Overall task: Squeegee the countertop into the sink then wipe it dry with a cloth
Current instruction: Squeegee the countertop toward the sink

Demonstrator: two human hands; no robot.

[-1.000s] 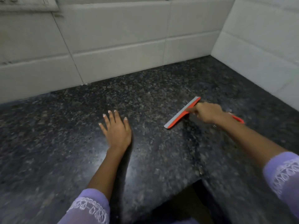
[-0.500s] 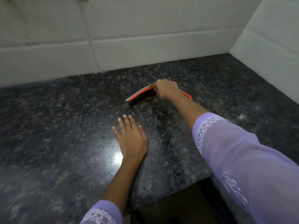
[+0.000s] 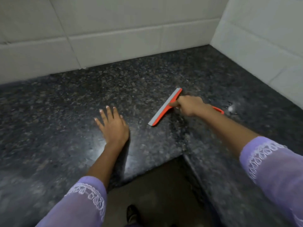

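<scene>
Currently: dark granite countertop (image 3: 49,128) seen filling inner corner under white tiled walls (image 3: 114,38); sink and cloth not seen.

Squeegee step judged in hand, drying not yet begun. Next stroke judged to need blade kept flat on stone and drawn toward sink (direction unknown).

Left hand (image 3: 113,126) laid flat left of squeegee, fingers spread, nothing held.

Right hand (image 3: 190,105) wrapped round handle.

Squeegee (image 3: 165,107) set on countertop: blade's long axis diagonal, near-left to far-right; handle pointed right.
</scene>
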